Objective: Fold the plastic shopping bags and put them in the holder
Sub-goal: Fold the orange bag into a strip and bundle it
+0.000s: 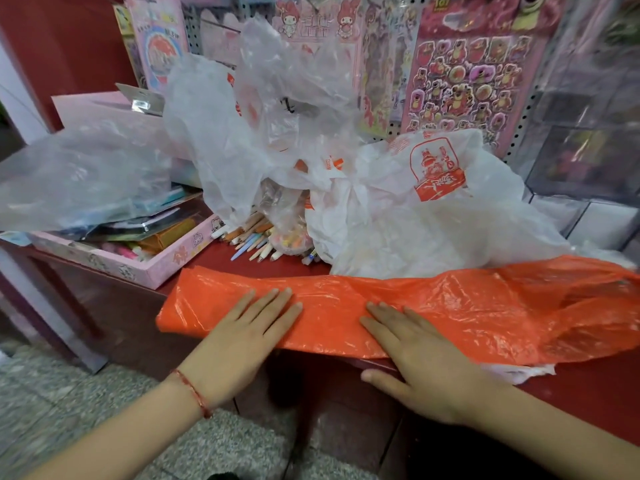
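at far left, a crumpled clear bag (79,174) lies over a pink tray (114,263) of stationery on a red counter (588,389). just right of the tray, a bundle of pencils (256,240) lies with its tips toward the camera, partly under a tall heap of clear bags (277,98). in front, an orange bag (329,303) is laid out in a long flattened strip along the counter's near edge, its left end hanging past the corner and its right end looser and wrinkled. a person's left hand (249,327), a red string bracelet (192,393) at the wrist, lies open and flat on the left part of the strip, fingers straight. the right hand (426,362) is also open, palm down, pressing the middle of the strip with its thumb off the bag's near edge. behind it a white bag (433,209) with a red print rests against the orange one. sticker sheets (467,81) hang on the pegboard at the back right.
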`<state>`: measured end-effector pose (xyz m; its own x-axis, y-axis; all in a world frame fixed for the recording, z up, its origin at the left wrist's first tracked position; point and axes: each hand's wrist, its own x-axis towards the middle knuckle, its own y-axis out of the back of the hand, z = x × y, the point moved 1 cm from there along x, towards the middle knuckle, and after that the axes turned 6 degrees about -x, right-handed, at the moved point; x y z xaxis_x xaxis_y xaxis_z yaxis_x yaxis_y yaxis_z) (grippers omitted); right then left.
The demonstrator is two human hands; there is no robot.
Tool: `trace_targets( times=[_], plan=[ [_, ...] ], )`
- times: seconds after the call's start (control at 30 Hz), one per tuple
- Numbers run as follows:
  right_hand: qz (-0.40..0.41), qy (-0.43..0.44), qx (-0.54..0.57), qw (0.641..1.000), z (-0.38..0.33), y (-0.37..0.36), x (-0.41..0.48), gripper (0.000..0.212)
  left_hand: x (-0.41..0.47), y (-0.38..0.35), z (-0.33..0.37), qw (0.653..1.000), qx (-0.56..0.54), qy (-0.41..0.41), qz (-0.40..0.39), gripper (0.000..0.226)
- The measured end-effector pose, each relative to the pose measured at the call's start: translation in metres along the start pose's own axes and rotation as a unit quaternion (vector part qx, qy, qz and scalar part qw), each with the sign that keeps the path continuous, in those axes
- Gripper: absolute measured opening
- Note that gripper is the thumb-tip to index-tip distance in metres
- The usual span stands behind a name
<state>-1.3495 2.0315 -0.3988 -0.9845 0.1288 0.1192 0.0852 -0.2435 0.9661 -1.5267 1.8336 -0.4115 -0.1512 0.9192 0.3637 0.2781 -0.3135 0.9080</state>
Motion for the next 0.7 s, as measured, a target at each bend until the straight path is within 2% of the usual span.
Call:
trace_targets(
  times=[0.1, 0.23, 0.33, 0.4, 0.53, 0.63, 0.7],
  plan=[
    [0.054, -0.017, 0.019, 0.998, -0.011, 0.009, 0.005, 0.064, 0.006, 0.004, 0.011, 0.999, -0.013, -0.031, 0.035, 0.061],
    [0.135, 0.009, 0.032, 0.99, -0.02, 0.015, 0.016, 0.056, 0.011, 0.003, 0.017, 0.998, -0.051, -0.026, 0.039, 0.048],
    [0.14, 0.038, 0.042, 0.989, -0.017, 0.014, 0.018, 0.044, 0.01, 0.008, 0.011, 0.997, -0.072, -0.013, 0.033, 0.046],
    [0.106, 0.049, 0.064, 0.991, -0.005, 0.014, 0.019, 0.035, 0.006, 0.013, 0.006, 0.996, -0.09, -0.002, 0.022, 0.042],
    [0.019, 0.038, 0.229, 0.973, 0.027, 0.02, 0.013, 0.044, -0.002, 0.019, -0.015, 0.981, -0.181, 0.069, -0.014, 0.036],
    [-0.028, -0.002, 0.32, 0.947, 0.062, 0.027, 0.01, 0.015, -0.003, 0.026, -0.038, 0.947, -0.266, 0.177, -0.031, 0.026],
    [-0.081, -0.02, 0.363, 0.928, 0.085, 0.031, 0.007, 0.015, -0.003, 0.03, -0.054, 0.932, -0.282, 0.224, -0.046, 0.012]
  ],
)
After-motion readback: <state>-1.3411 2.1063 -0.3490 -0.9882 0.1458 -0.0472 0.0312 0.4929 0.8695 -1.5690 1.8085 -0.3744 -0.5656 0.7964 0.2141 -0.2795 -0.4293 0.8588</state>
